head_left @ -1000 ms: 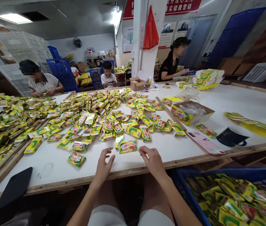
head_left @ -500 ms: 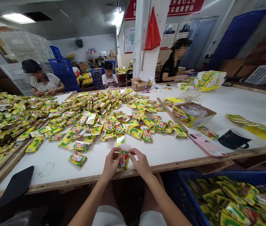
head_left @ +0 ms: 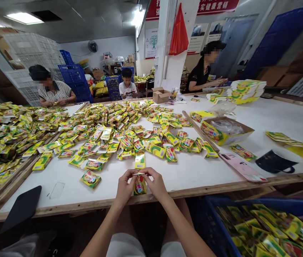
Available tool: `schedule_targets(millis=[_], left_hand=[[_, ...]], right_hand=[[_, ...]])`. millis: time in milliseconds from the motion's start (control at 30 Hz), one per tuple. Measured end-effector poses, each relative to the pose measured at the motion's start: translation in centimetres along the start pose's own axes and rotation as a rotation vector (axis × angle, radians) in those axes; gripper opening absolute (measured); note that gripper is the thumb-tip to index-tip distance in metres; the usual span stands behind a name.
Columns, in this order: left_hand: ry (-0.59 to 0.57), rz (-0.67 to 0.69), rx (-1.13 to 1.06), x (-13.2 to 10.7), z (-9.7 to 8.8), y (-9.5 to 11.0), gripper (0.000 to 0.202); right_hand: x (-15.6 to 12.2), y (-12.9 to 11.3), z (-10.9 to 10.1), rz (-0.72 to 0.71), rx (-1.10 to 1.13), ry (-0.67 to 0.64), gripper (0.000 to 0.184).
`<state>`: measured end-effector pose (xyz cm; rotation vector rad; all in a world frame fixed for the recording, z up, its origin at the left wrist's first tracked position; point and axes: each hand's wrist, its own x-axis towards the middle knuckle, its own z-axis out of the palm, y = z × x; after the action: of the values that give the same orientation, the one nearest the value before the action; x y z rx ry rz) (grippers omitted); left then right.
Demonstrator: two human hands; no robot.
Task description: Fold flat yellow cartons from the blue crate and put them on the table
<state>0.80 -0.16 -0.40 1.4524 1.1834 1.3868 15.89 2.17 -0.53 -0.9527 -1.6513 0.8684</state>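
Observation:
At the table's front edge, a small yellow-green printed box [head_left: 140, 186] stands between my two hands, its printed front toward me. My left hand [head_left: 126, 185] grips its left side near the top, fingers closed. From the right, my right hand [head_left: 153, 182] pinches the same top end, where a white flap lies under the fingertips. Just beyond them lies another box [head_left: 140, 161] with its barcode end toward me. A heap of similar small boxes [head_left: 108, 132] spreads over the white table [head_left: 68, 203]. One loose box [head_left: 90, 179] rests left of my hands.
A black phone [head_left: 21, 207] overhangs the front edge at left. To the right are a pink phone [head_left: 243, 167], a dark mug [head_left: 276, 161] and an open carton [head_left: 226, 130]. A blue crate [head_left: 218, 221] of packs stands below right. Several people sit around the tables.
The raised white flap at the box's top now lies folded down under my fingers. My right hand has moved in closer to the left. The view has shifted slightly.

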Motion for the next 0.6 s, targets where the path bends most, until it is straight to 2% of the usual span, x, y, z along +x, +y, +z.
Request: schedule_targets(millis=[133,400,600], left_hand=[[0.028,-0.015,0.037,-0.4,-0.4,0.5,0.018],[0.130,-0.066,0.035,0.3,0.2,0.5,0.020],[0.076,-0.081,-0.037,-0.5,-0.6,-0.8,0.019]], right_hand=[[-0.3,-0.7,0.0,-0.019,-0.005,-0.011,0.014],[1.1,-1.2,0.6,0.055,-0.102,0.028,0.019],[-0.2,-0.5,0.5,0.067,-0.016,-0.015,0.017]])
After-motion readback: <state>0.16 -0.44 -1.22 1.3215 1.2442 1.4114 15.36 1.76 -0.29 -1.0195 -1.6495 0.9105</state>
